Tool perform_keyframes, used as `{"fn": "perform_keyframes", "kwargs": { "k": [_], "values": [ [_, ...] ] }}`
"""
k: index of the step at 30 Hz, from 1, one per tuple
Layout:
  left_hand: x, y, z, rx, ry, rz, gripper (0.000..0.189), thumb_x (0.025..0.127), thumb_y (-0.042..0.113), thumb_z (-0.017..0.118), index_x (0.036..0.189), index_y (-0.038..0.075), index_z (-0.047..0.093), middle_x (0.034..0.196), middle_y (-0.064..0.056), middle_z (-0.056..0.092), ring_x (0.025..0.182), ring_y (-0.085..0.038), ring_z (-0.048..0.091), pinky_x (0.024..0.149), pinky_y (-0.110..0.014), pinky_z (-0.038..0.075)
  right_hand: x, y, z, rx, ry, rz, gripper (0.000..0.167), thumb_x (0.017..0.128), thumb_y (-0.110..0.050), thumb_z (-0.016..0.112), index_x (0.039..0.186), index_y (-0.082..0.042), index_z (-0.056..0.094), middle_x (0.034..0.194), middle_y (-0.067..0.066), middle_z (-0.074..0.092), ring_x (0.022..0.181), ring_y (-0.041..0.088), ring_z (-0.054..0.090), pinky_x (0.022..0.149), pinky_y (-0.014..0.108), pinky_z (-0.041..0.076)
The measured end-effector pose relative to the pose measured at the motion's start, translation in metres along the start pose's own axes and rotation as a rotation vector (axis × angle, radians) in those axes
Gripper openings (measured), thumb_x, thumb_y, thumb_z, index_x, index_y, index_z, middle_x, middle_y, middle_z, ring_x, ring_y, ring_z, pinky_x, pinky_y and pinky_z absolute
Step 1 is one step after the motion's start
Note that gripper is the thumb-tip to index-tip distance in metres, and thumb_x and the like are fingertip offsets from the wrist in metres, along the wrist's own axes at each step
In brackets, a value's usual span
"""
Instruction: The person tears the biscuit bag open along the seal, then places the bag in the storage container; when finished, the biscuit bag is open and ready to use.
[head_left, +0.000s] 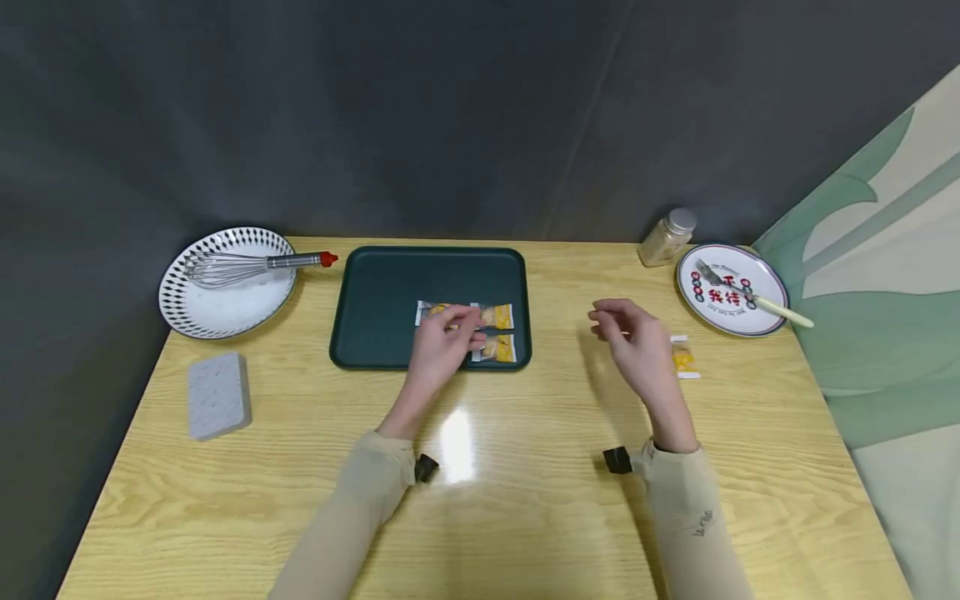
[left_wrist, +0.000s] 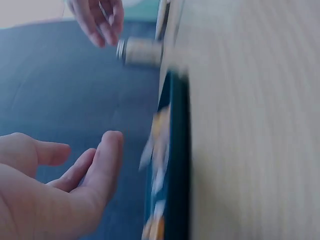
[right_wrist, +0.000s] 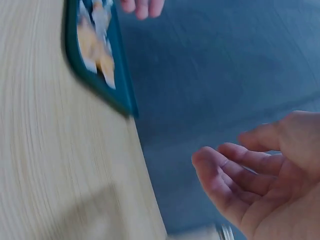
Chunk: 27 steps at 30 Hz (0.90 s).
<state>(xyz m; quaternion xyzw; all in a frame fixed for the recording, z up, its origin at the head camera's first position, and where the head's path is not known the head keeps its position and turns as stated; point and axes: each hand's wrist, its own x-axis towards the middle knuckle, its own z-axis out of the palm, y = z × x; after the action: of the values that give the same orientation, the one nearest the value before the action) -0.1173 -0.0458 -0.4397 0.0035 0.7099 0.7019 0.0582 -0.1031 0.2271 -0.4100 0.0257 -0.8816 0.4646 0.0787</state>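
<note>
My left hand (head_left: 442,346) is over the right half of a dark green tray (head_left: 375,310), its fingers loosely bent and holding nothing. Several small wrapped snack packets lie in the tray, among them an upper yellow-and-clear packet (head_left: 498,317) and a lower packet (head_left: 498,348); my hand partly covers them. In the left wrist view, a gap shows between the fingers (left_wrist: 102,165) and the blurred packets. To the right of the tray, my right hand (head_left: 641,354) hovers above the table with relaxed, empty fingers. Another packet (head_left: 684,358) lies beside it, partly hidden by that hand.
At the left, a patterned bowl (head_left: 225,317) holds a whisk (head_left: 292,260); a grey sponge (head_left: 217,396) lies nearer. At the back right stands a tilted-looking jar (head_left: 666,238), next to a plate (head_left: 705,304) bearing a fork (head_left: 780,311). A dark curtain (head_left: 450,117) borders the table's back.
</note>
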Motion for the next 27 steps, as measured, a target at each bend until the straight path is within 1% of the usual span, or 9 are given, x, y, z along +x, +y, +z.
{"fn": "perform_keyframes", "kwargs": {
  "k": [4, 6, 8, 12, 15, 17, 20, 23, 27],
  "values": [
    [-0.002, -0.007, 0.041, 0.0, -0.101, 0.01, 0.03, 0.11, 0.004, 0.057, 0.132, -0.016, 0.064, 0.119, -0.033, 0.07, 0.104, -0.048, 0.073, 0.084, -0.038, 0.064, -0.004, 0.022, -0.028, -0.043, 0.064, 0.029, 0.026, 0.11, -0.004, 0.056, 0.124, 0.013, 0.069, 0.111, 0.03, 0.074, 0.083, -0.008, 0.064, 0.075, 0.007, 0.05],
    [-0.003, -0.01, 0.061, 0.029, -0.142, 0.008, 0.032, 0.11, 0.007, 0.058, 0.134, -0.013, 0.065, 0.124, -0.029, 0.07, 0.106, -0.045, 0.074, 0.084, -0.036, 0.063, -0.005, 0.034, -0.041, -0.086, 0.098, 0.065, 0.029, 0.111, -0.008, 0.056, 0.126, 0.013, 0.069, 0.114, 0.029, 0.074, 0.083, -0.012, 0.06, 0.075, 0.006, 0.048],
    [-0.004, -0.012, 0.083, 0.07, -0.188, -0.006, 0.035, 0.111, 0.012, 0.058, 0.139, -0.008, 0.064, 0.131, -0.024, 0.069, 0.111, -0.039, 0.073, 0.085, -0.033, 0.062, -0.008, 0.046, -0.053, -0.137, 0.141, 0.119, 0.031, 0.111, -0.012, 0.056, 0.127, 0.011, 0.069, 0.116, 0.028, 0.073, 0.084, -0.011, 0.057, 0.076, 0.007, 0.046],
    [-0.006, -0.013, 0.123, 0.086, -0.283, -0.072, 0.041, 0.113, 0.021, 0.057, 0.148, 0.0, 0.061, 0.145, -0.014, 0.065, 0.126, -0.028, 0.068, 0.096, -0.033, 0.058, -0.015, 0.067, -0.074, -0.241, 0.225, 0.258, 0.034, 0.111, -0.017, 0.056, 0.129, 0.008, 0.07, 0.122, 0.027, 0.071, 0.093, 0.009, 0.06, 0.08, 0.014, 0.042],
    [-0.006, -0.013, 0.149, 0.034, -0.328, -0.15, 0.043, 0.113, 0.025, 0.057, 0.151, 0.005, 0.059, 0.147, -0.008, 0.063, 0.131, -0.024, 0.064, 0.102, -0.033, 0.055, -0.02, 0.079, -0.085, -0.265, 0.246, 0.339, 0.036, 0.112, -0.016, 0.052, 0.133, 0.009, 0.067, 0.129, 0.029, 0.067, 0.105, 0.031, 0.062, 0.083, 0.021, 0.041],
    [-0.006, -0.013, 0.163, 0.001, -0.339, -0.195, 0.043, 0.113, 0.027, 0.057, 0.151, 0.007, 0.059, 0.146, -0.005, 0.064, 0.133, -0.022, 0.062, 0.103, -0.032, 0.054, -0.023, 0.086, -0.09, -0.276, 0.244, 0.378, 0.038, 0.112, -0.015, 0.049, 0.136, 0.011, 0.064, 0.134, 0.031, 0.064, 0.112, 0.04, 0.061, 0.082, 0.022, 0.041],
    [-0.007, -0.015, 0.18, -0.027, -0.354, -0.237, 0.044, 0.112, 0.028, 0.058, 0.152, 0.009, 0.059, 0.147, -0.001, 0.062, 0.135, -0.019, 0.059, 0.104, -0.031, 0.052, -0.026, 0.094, -0.093, -0.29, 0.245, 0.411, 0.039, 0.111, -0.009, 0.045, 0.139, 0.014, 0.06, 0.137, 0.034, 0.061, 0.115, 0.044, 0.061, 0.076, 0.018, 0.039],
    [-0.008, -0.018, 0.193, -0.032, -0.383, -0.254, 0.045, 0.112, 0.03, 0.058, 0.153, 0.01, 0.059, 0.151, 0.001, 0.06, 0.137, -0.017, 0.057, 0.107, -0.031, 0.05, -0.028, 0.1, -0.091, -0.306, 0.253, 0.429, 0.039, 0.109, -0.003, 0.041, 0.14, 0.015, 0.057, 0.134, 0.033, 0.062, 0.112, 0.043, 0.061, 0.069, 0.011, 0.035],
    [-0.011, -0.023, 0.207, -0.038, -0.41, -0.266, 0.049, 0.111, 0.03, 0.058, 0.157, 0.014, 0.054, 0.157, 0.0, 0.055, 0.14, -0.016, 0.054, 0.11, -0.032, 0.048, -0.028, 0.107, -0.084, -0.301, 0.233, 0.446, 0.039, 0.108, -0.001, 0.04, 0.14, 0.015, 0.055, 0.131, 0.033, 0.063, 0.11, 0.041, 0.061, 0.07, 0.011, 0.036]
  ]
}}
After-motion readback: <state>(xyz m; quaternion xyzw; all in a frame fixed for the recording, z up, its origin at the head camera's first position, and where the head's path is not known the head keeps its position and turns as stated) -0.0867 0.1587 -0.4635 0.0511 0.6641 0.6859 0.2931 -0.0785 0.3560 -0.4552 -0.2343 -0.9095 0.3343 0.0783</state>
